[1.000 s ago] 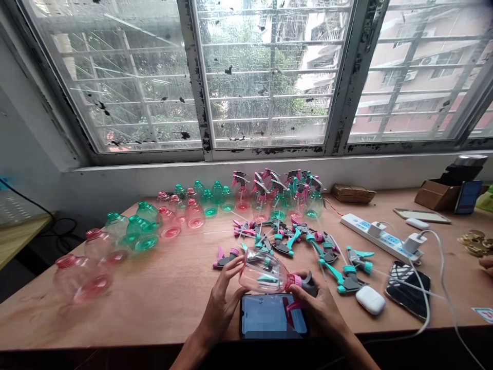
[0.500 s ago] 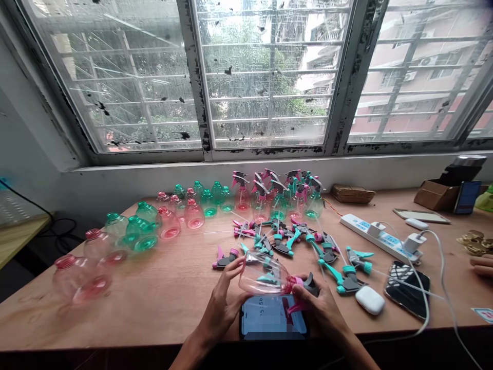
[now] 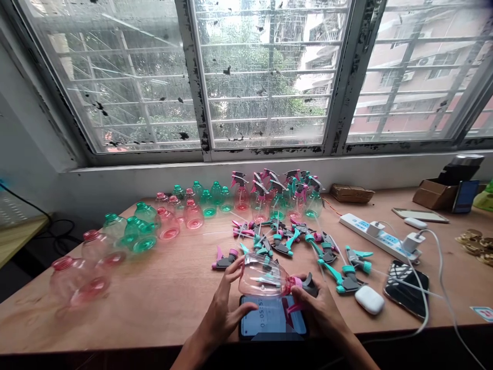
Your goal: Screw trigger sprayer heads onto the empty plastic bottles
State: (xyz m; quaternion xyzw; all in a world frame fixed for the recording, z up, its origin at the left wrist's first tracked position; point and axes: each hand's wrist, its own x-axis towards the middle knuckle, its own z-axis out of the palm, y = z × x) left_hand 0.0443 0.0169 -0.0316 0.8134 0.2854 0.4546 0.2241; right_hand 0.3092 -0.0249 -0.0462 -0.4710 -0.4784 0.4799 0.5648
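A clear pink spray bottle lies sideways between my hands, its base to the left and its pink-and-grey trigger head to the right. My right hand is closed around the collar and the trigger head. The fingers of my left hand hold the bottle's base end, while its thumb stands apart below it. Under the bottle, a lit phone lies on the table. Just beyond my left fingers is a loose pink-and-grey trigger head. A pile of teal and pink trigger heads lies behind the bottle.
Open pink and green bottles stand in rows at left. Spray bottles with heads fitted stand at the back. On the right are a power strip, a dark phone, a white earbud case and white cables.
My left thumb has come away from the bottle and now stretches over the phone. The bottle stays nearly in place. A hand at the far right edge has left the view.
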